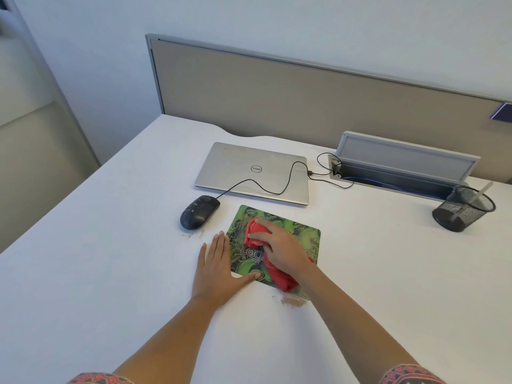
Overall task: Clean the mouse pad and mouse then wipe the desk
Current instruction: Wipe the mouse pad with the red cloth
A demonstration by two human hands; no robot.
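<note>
A green patterned mouse pad [300,239] lies on the white desk [110,245]. My right hand [279,249] grips a bunched red cloth [256,232] and presses it onto the pad's middle. My left hand [219,268] lies flat with straight fingers at the pad's left edge, thumb on its near corner. A black wired mouse [199,212] sits on the desk just left of the pad's far corner. Brown dirt [292,301] lies on the desk by the pad's near edge, and lighter specks [194,234] near the mouse.
A shut silver laptop [249,170] lies behind the pad, with the mouse cable [266,187] running across it. An open cable tray [401,173] is at the back right, a black mesh pen cup [462,209] beside it. A beige partition [304,92] backs the desk.
</note>
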